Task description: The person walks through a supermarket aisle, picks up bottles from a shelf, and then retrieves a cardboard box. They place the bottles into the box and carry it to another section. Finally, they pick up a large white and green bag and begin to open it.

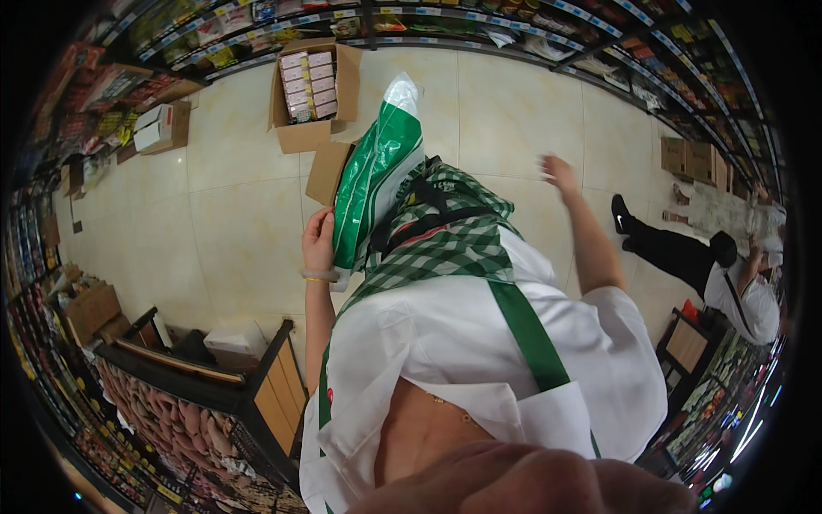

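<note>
At my left side hangs a large green-and-white plastic bag [379, 173], its pale tip pointing away from me. The fingers of my left hand [318, 238] are closed at the bag's near-left edge. A brown cardboard flap [329, 172] shows just beyond that hand, partly hidden by the bag. My right hand [557, 172] is held out over the tiled floor, blurred, with nothing in it and the fingers partly spread. A green checked apron [443, 250] covers my front between the two hands.
Ahead, an open cardboard carton [347, 80] of pink boxes stands on the floor [244, 212]. Stocked shelves [437, 29] curve around the aisle. A wooden-sided produce stand [279, 398] is at left, heaped with sweet potatoes [186, 417]. Two people, one in black trousers [674, 250], stand at right near stacked cartons [687, 159].
</note>
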{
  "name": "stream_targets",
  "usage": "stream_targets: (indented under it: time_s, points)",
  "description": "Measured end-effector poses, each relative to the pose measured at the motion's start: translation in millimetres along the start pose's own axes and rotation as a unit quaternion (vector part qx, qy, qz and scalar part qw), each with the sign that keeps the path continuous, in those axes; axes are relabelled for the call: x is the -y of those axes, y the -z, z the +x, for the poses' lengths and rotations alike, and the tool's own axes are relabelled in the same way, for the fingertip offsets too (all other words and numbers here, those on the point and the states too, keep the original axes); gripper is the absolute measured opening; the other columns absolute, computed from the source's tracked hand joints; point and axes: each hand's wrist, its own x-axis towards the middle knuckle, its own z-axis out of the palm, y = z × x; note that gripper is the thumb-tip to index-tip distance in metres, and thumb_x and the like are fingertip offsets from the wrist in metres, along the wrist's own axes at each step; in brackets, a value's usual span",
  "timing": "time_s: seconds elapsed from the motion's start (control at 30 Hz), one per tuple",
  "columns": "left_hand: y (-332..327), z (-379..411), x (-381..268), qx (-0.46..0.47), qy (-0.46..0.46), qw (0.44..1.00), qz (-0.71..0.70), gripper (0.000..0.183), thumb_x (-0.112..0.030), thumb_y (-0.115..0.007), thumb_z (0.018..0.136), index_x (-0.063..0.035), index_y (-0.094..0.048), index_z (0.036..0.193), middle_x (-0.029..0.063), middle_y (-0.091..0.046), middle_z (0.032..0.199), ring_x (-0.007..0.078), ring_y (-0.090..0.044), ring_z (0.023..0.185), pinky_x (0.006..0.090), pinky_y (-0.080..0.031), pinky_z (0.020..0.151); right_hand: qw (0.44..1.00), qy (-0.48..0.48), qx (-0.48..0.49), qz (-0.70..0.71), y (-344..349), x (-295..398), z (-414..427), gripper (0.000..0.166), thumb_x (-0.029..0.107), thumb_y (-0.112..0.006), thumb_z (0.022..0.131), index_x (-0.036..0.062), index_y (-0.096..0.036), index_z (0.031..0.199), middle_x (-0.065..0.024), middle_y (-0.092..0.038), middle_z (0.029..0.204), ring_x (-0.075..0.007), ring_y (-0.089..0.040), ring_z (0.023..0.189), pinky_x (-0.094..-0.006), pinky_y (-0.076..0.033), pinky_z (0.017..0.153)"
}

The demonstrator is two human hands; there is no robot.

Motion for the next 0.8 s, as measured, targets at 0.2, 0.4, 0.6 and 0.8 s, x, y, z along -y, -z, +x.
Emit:
stream_targets:
  time_s: [0.2,0.4,0.6,0.8]
  points:
    - [-7,-13,-1,-0.042,0.001,0.999,0.025,0.021,-0.019,-0.054,0.089,-0.0022,-0.061,0.100,0.0025,-0.062,0.090,0.0094,-0.054,0.084,0.0225,-0.043,0.077,0.960,0.099,0.240,0.105,-199,163,2,0.059,0.055,-0.043,0.087,0.0031,-0.058,0.111,-0.0083,-0.058,0.110,-0.0168,-0.053,0.101,-0.0340,-0.044,0.083]
    - [-13,-23,-7,-0.083,0.002,0.993,0.084,0.021,-0.019,-0.054,0.089,-0.0021,-0.061,0.098,0.0028,-0.063,0.086,0.0086,-0.054,0.079,0.0227,-0.043,0.074,0.949,0.106,0.216,0.204,-238,221,13,0.038,0.037,-0.051,0.090,0.0044,-0.061,0.107,-0.0035,-0.062,0.096,-0.0134,-0.057,0.087,-0.0291,-0.045,0.079]
    - [-18,-14,-25,-0.078,-0.004,0.987,0.140,0.020,-0.018,-0.055,0.088,-0.0017,-0.061,0.099,0.0047,-0.063,0.085,0.0093,-0.055,0.077,0.0236,-0.045,0.071,0.933,0.189,0.247,0.181,-227,234,5,0.029,0.027,-0.051,0.091,0.0044,-0.064,0.103,-0.0027,-0.063,0.093,-0.0114,-0.057,0.082,-0.0258,-0.045,0.076]
    - [-46,42,-76,-0.030,-0.055,0.980,0.188,0.020,-0.016,-0.055,0.088,-0.0006,-0.060,0.101,0.0048,-0.063,0.088,0.0099,-0.056,0.081,0.0233,-0.045,0.073,0.923,0.290,0.229,0.107,-224,229,2,0.031,0.026,-0.049,0.092,0.0024,-0.063,0.106,-0.0039,-0.064,0.093,-0.0110,-0.056,0.083,-0.0263,-0.046,0.075]
